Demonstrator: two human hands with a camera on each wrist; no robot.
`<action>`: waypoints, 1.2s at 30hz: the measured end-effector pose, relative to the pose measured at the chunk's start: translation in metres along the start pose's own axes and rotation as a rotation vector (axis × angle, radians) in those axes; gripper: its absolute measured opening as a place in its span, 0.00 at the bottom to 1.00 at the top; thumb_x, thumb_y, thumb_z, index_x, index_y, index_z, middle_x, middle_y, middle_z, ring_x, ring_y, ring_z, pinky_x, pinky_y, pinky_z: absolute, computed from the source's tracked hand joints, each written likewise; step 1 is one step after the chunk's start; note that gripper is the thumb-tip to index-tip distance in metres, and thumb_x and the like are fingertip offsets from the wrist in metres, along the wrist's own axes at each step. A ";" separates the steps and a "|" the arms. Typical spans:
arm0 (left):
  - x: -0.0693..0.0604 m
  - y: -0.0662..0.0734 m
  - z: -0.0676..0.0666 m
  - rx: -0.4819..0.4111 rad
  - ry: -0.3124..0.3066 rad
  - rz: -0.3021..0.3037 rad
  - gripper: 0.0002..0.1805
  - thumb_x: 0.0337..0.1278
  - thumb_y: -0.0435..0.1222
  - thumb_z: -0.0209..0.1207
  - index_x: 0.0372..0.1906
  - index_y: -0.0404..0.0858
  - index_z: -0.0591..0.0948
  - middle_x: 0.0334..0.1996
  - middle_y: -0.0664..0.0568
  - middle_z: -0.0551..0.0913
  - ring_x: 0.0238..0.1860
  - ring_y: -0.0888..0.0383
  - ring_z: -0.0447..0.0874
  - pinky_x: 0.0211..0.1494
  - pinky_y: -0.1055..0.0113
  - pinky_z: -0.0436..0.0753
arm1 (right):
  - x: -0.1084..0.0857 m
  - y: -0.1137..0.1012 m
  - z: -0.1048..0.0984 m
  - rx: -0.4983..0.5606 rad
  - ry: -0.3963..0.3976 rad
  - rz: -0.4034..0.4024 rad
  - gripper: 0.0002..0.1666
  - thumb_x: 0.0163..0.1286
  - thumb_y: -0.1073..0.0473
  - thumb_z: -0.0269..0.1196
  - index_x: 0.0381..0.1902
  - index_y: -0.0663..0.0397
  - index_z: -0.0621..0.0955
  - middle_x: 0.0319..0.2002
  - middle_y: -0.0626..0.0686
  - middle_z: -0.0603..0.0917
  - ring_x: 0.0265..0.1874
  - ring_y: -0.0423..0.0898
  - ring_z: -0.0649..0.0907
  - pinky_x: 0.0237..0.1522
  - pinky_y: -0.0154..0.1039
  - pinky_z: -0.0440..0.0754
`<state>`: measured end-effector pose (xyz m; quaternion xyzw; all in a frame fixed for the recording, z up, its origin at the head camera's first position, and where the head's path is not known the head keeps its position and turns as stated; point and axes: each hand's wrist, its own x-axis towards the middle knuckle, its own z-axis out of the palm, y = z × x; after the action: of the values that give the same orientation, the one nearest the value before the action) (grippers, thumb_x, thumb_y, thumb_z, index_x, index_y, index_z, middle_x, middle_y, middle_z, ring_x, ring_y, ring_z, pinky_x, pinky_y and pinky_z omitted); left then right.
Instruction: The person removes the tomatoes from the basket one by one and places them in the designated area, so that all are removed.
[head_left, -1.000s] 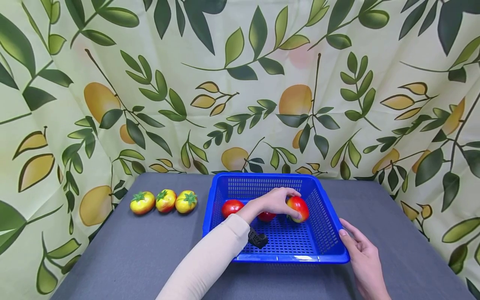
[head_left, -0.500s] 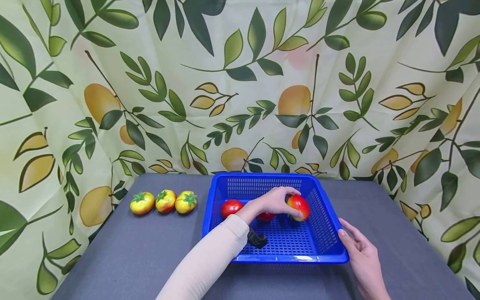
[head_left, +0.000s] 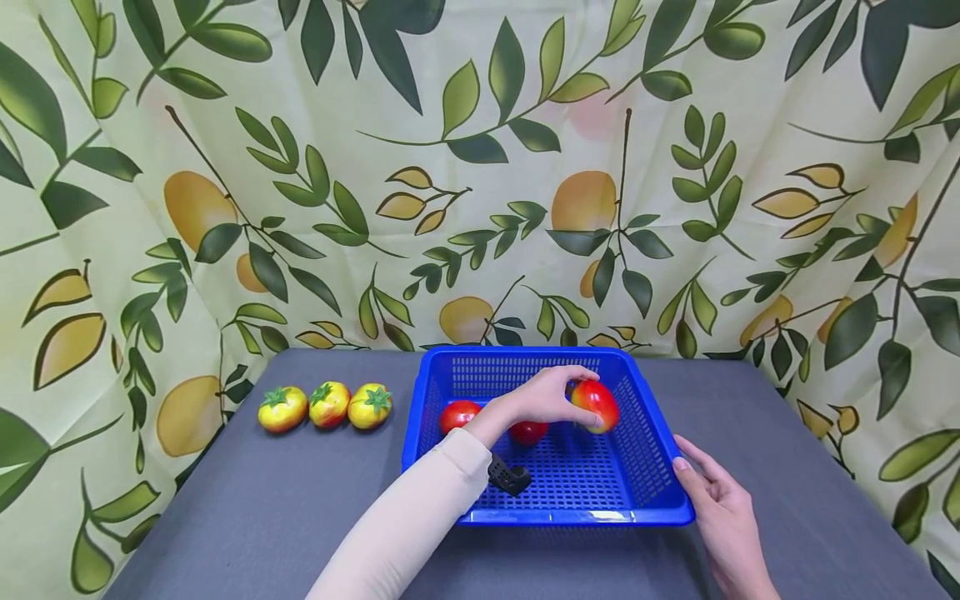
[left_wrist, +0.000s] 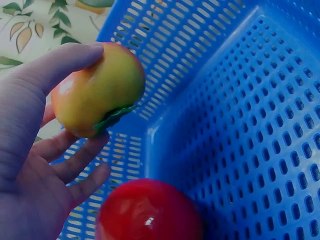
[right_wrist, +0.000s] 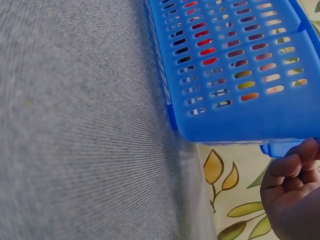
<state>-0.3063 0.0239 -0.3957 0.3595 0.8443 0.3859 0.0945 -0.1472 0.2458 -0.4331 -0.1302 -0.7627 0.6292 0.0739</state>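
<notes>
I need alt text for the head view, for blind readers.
Left hand holding a red fruit above the floor of a blue basket, two more inside; right hand holding the rim. Three yellowish fruits sit outside, left.

Six fruits (head_left: 282, 411), one blue basket (head_left: 555, 517), one gray table (head_left: 315, 508), one left hand (head_left: 546, 395) and one right hand (head_left: 724, 502) are visible.

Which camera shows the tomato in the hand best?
The left wrist view: the tomato is close there, green leaves showing. The head view shows it smaller, partly behind the left hand. The right wrist view shows only red and yellow bits through the basket; I can't tell if they're it.
</notes>
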 end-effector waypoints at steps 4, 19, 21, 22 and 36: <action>0.000 0.007 -0.004 0.005 0.013 0.021 0.39 0.50 0.50 0.71 0.67 0.41 0.73 0.60 0.56 0.76 0.54 0.62 0.73 0.49 0.71 0.76 | 0.001 0.001 -0.001 0.036 -0.011 -0.023 0.39 0.72 0.40 0.57 0.73 0.56 0.66 0.47 0.46 0.86 0.37 0.41 0.87 0.35 0.36 0.84; -0.036 0.035 -0.043 0.025 0.108 0.041 0.39 0.48 0.50 0.72 0.66 0.42 0.73 0.54 0.56 0.78 0.50 0.62 0.74 0.45 0.71 0.79 | -0.001 -0.001 0.001 0.039 -0.004 -0.032 0.39 0.72 0.41 0.57 0.72 0.57 0.67 0.53 0.51 0.83 0.41 0.37 0.85 0.37 0.34 0.84; -0.046 0.037 -0.050 0.030 0.126 0.030 0.39 0.48 0.50 0.72 0.66 0.43 0.74 0.54 0.57 0.78 0.51 0.61 0.74 0.44 0.69 0.79 | -0.001 -0.001 0.001 0.040 -0.001 -0.033 0.39 0.72 0.41 0.57 0.72 0.58 0.67 0.52 0.49 0.84 0.40 0.37 0.85 0.36 0.34 0.84; -0.051 0.038 -0.054 0.029 0.138 0.026 0.39 0.48 0.51 0.72 0.66 0.44 0.74 0.54 0.57 0.78 0.51 0.61 0.75 0.44 0.68 0.80 | -0.001 -0.001 0.000 0.049 0.001 -0.038 0.39 0.72 0.41 0.57 0.72 0.58 0.67 0.50 0.48 0.84 0.40 0.38 0.85 0.36 0.35 0.84; -0.143 0.039 -0.085 -0.070 0.448 -0.037 0.37 0.45 0.47 0.75 0.64 0.48 0.76 0.53 0.58 0.79 0.48 0.59 0.81 0.50 0.58 0.81 | -0.002 0.003 0.001 0.116 -0.009 -0.074 0.37 0.73 0.46 0.59 0.71 0.61 0.68 0.45 0.40 0.85 0.41 0.37 0.85 0.36 0.34 0.84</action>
<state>-0.2191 -0.1056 -0.3268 0.2458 0.8367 0.4835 -0.0757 -0.1448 0.2449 -0.4364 -0.0945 -0.7296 0.6698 0.1009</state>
